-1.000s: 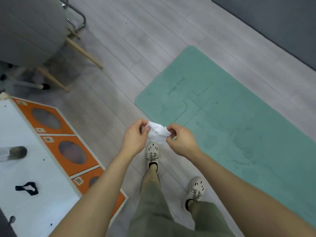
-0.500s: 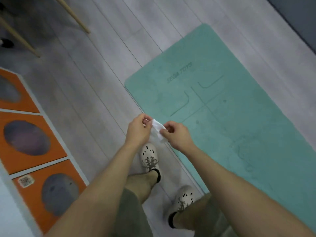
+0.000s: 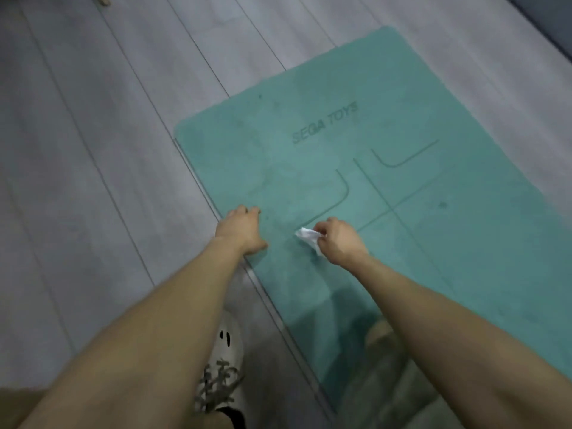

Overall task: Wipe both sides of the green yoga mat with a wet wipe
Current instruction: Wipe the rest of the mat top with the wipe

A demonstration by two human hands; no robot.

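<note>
My right grip (image 3: 337, 243) pinches the wet wipe (image 3: 308, 238) low over the green yoga mat (image 3: 433, 258), which lies flat on the floor (image 3: 93, 181). My left grip (image 3: 241, 230) rests open by the mat's edge. I think the wiping is only starting, so both sides are left.

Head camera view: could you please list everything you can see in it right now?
yoga mat: one, green, flat on the floor, printed with lines and "SEGA TOYS"
wet wipe: one, white, crumpled, just above the mat
floor: one, grey planks, left of and beyond the mat
dark surface: one, dark grey, top right corner
shoe: one, white with grey laces, on the floor beside the mat
left hand: one, at the mat's long edge, holding nothing
right hand: one, over the mat, pinches the wet wipe
</note>
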